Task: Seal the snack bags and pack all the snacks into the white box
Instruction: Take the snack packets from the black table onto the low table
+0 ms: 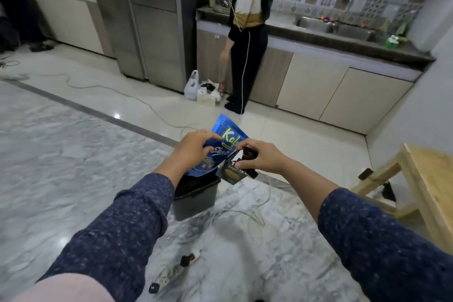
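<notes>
Head view: our left hand (193,148) pinches the blue snack bag (224,141), held in the air above a grey bin (196,200) on the marble floor. Our right hand (259,158) grips a small dark packet (232,174) just beside the bag. No white box in sight. Best to fold the bag's top flat, press along it, keep the packet clear.

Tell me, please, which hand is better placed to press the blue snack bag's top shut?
Probably the left. The left hand already has its grip on the blue snack bag near its upper part, while the right hand is occupied holding a dark packet.
</notes>
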The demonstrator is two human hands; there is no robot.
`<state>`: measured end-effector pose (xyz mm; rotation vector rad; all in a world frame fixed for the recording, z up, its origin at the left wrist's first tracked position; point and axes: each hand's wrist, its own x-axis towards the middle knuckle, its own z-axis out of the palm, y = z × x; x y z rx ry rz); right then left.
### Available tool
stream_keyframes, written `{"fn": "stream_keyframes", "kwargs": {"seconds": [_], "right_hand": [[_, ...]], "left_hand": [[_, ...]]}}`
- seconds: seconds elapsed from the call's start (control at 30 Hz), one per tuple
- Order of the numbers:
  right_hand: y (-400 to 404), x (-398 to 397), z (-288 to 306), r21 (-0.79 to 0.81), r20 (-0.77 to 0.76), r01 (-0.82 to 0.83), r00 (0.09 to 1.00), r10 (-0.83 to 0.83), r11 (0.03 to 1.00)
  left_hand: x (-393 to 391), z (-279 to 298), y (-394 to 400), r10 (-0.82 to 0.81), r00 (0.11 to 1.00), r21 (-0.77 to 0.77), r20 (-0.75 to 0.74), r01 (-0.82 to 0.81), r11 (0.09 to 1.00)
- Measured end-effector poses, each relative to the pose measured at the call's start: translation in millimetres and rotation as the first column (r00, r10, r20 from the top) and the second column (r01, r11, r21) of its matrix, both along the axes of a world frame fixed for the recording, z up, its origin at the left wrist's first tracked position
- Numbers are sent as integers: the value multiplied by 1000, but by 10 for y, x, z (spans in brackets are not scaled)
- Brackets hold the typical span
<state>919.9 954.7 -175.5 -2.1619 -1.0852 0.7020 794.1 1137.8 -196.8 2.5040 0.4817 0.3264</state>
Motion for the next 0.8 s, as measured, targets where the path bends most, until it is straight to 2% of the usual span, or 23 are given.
{"fn": "stream_keyframes", "kwargs": {"seconds": [0.17,0.37,0.63,0.8], "right_hand": [[661,304,-264,-32,-9,-66,998,66,997],[1456,763,-991,-137,-69,-148,988,140,979],[2538,1484,-2181,-239,-74,-317,949,308,918],[2988,1845,-3073,-298,-176,-393,918,354,870]], "left_hand": [[134,-370,452,88,995,-81,-35,-91,993],[402,-1014,972,171,969,-161,-177,-200,966],[1054,-2142,1658,208,912,-219,-353,-297,930],[1407,-2972,1932,212,856,-271,-471,-369,889]]}}
